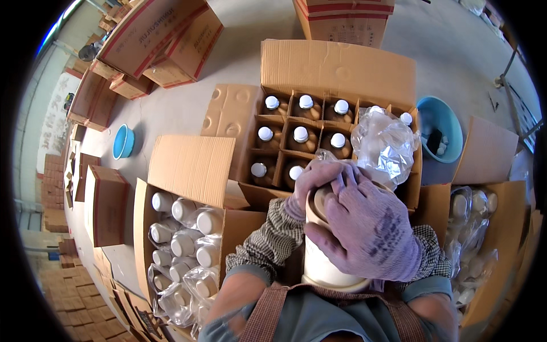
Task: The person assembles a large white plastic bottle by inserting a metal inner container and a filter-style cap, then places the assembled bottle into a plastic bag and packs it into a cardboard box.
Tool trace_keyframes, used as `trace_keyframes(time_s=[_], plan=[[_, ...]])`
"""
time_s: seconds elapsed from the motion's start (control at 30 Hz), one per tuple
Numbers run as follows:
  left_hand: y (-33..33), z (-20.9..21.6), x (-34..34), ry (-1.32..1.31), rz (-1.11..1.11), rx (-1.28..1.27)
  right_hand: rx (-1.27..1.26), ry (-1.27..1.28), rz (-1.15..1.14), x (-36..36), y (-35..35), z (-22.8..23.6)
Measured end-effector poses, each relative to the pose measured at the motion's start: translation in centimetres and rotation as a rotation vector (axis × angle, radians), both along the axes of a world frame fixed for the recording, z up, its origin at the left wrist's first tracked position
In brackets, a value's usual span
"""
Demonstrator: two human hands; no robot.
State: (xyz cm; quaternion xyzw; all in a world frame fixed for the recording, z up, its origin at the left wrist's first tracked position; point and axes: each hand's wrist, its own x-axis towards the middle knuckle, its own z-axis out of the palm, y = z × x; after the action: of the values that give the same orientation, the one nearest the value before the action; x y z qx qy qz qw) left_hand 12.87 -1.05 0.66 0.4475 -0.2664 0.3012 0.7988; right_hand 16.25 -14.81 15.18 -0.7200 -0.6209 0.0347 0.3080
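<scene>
My hands wear lilac knit gloves, with checked sleeves over the wrists. Close to my body stands a cream cylindrical container (330, 265), a round rim at its top. My left hand (319, 176) is closed round the far left side of that rim. Across the top lies my right hand (370, 225), its fingers curled over the rim and partly covering the left fingers. Just beyond them, an open carton (336, 62) with cardboard dividers holds several brown bottles (301, 135) with white caps. A crumpled clear plastic bag (384, 142) rests on its right-hand compartments, hiding what is below.
At my left, an open carton (142, 228) holds several white-capped containers (182, 245) in clear plastic. Another carton (507, 239) with bagged containers is at my right. One blue basin (450, 122) sits right of the divided carton; a smaller blue basin (123, 141) lies left. Closed cartons (182, 48) stand farther off.
</scene>
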Motion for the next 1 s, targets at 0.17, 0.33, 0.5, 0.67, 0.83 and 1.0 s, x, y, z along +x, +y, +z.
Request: trace_keyframes(time_s=[0.17,0.33,0.5,0.67,0.83,1.0], plan=[[1.4,2.9,-1.6,0.553,-0.103,0.090,0.183,0.005,0.147,3.5,-1.8,-2.8],[0.1,6.7,-2.5,0.753,-0.015,0.175,0.241,0.073,0.302,6.1,-3.7,-3.7],[1.1,5.1,-2.0,0.695,-0.010,0.222,0.191,0.006,0.139,4.6,-3.0,-3.6],[-0.4,0.3,1.1,0.046,0.041,0.044,-0.032,-0.032,-0.009,1.6,-1.4,-0.3],[-0.1,-0.6,0.1,0.174,0.188,0.073,0.016,0.004,0.100,3.2,-0.8,-2.2],[0.7,3.2,-0.8,0.822,-0.065,0.114,0.170,0.091,0.219,6.8,-2.4,-5.8]])
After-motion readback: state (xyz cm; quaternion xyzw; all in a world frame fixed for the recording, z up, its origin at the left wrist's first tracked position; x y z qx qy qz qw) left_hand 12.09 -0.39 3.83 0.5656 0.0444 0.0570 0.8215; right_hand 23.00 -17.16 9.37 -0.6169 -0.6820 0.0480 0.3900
